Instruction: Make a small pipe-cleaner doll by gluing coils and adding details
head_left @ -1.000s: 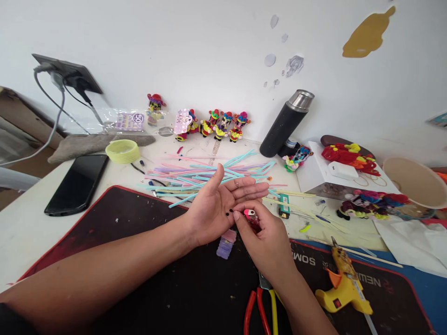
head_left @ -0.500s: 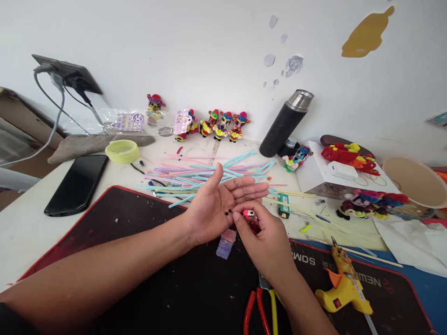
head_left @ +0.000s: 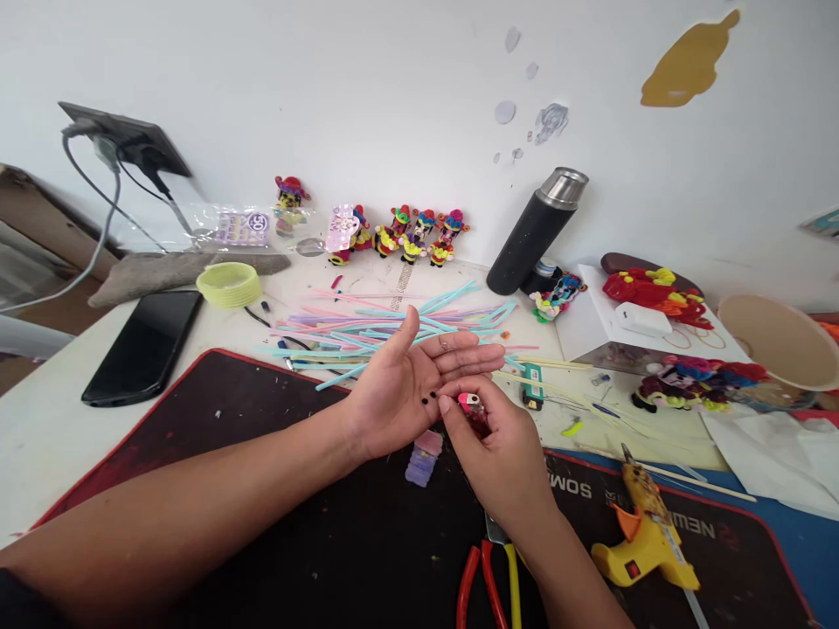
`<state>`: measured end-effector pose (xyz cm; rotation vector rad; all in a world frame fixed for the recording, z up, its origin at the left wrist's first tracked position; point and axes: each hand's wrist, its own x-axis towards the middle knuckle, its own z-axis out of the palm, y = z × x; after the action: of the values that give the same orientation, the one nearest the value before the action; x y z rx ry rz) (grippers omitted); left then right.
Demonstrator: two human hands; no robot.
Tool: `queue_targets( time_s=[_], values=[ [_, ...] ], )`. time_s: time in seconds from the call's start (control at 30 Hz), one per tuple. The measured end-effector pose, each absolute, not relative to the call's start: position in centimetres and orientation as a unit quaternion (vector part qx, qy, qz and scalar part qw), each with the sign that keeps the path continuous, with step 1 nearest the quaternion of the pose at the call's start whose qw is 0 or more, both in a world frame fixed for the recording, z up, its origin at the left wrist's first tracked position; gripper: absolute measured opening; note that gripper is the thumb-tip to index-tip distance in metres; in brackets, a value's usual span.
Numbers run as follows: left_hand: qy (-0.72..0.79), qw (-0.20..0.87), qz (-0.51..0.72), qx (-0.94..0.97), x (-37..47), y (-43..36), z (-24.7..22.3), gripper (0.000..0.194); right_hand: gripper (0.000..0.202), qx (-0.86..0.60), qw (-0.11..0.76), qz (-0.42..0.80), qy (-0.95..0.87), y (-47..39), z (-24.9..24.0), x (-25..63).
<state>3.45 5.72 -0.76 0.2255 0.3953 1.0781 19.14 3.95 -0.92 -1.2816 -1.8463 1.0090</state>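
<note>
My left hand (head_left: 410, 384) is held palm up with its fingers stretched out. A few tiny black round pieces (head_left: 428, 398) lie on its palm. My right hand (head_left: 502, 445) has thumb and index finger pinched together at the edge of that palm, close to the black pieces. What sits in the pinch is too small to make out. A pink, white and red object (head_left: 469, 402) shows within the curve of the right fingers; whether they hold it I cannot tell. Below the hands, a purple and pink block (head_left: 422, 459) lies on the black mat (head_left: 367, 542).
Pliers (head_left: 488, 577) with red and yellow handles lie near the front edge, a yellow glue gun (head_left: 648, 533) to the right. Behind my hands spread pastel pipe cleaners (head_left: 393, 328). Small figures (head_left: 419, 236), a black thermos (head_left: 537, 231) and a phone (head_left: 144, 348) stand or lie around.
</note>
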Motion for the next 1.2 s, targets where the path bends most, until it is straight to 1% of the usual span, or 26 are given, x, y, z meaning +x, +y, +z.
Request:
queue_targets(
  time_s=[0.17, 0.63, 1.2],
  values=[
    [0.191, 0.833, 0.507, 0.111, 3.44, 5.71, -0.64, 0.064, 0.01, -0.495, 0.326, 0.38, -0.71, 3.83, -0.94, 19.25],
    [0.19, 0.834, 0.505, 0.117, 3.47, 5.69, -0.6, 0.066, 0.012, -0.493, 0.343, 0.392, -0.697, 3.82, -0.72, 19.2],
    [0.189, 0.837, 0.5, 0.118, 3.35, 5.74, -0.76, 0.066, 0.01, -0.488, 0.343, 0.382, -0.706, 3.79, -0.83, 19.24]
  ],
)
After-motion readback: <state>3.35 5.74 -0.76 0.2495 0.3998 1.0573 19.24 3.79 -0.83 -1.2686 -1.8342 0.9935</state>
